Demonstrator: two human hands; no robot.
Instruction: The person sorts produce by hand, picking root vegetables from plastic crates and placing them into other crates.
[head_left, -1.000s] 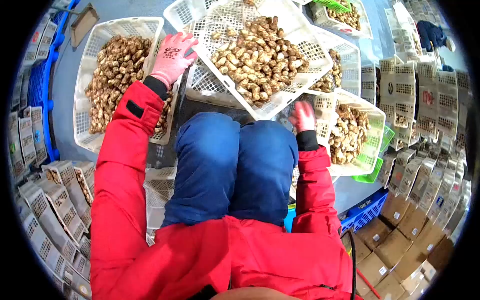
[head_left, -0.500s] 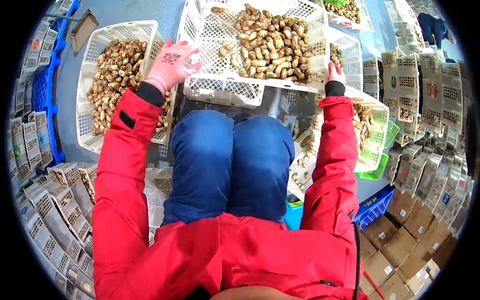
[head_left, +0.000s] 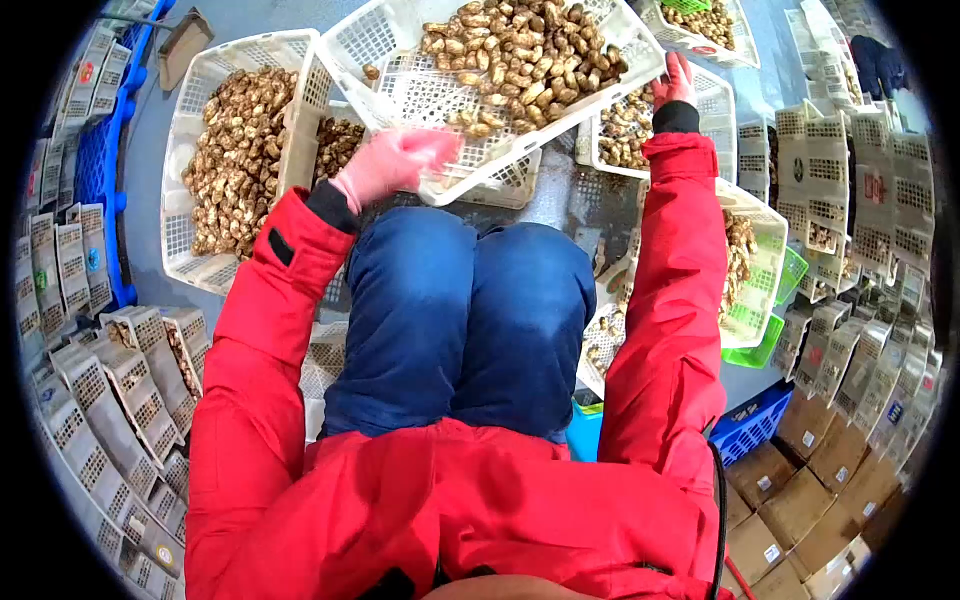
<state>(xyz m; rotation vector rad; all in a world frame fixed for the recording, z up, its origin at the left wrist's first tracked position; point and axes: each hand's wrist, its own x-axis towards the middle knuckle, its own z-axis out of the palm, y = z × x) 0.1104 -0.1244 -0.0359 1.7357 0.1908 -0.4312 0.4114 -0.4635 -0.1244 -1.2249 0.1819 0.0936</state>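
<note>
In front of my knees a white perforated crate (head_left: 385,35) with brown-and-cream knobbly pieces (head_left: 530,60) sits tilted, its right end farther from me. My left hand (head_left: 395,163), in a pink glove, is at the crate's near left corner; its fingers are blurred. At the right end my right hand (head_left: 675,80), gloved in pink, is against the crate's rim with its fingers apart. Beneath the crate part of another white crate (head_left: 515,180) shows. A filled white crate (head_left: 180,200) stands on the left.
More white crates with pieces stand on the right, one (head_left: 765,270) beside green baskets (head_left: 760,345). Stacked crates (head_left: 130,400) line both sides. A blue crate (head_left: 750,425) and cardboard boxes (head_left: 800,500) are at the lower right. A person (head_left: 880,70) shows at the upper right.
The crate has turned so that its left end is nearer to me and its right end farther away. My left hand has come right and nearer, and my right hand has moved forward.
</note>
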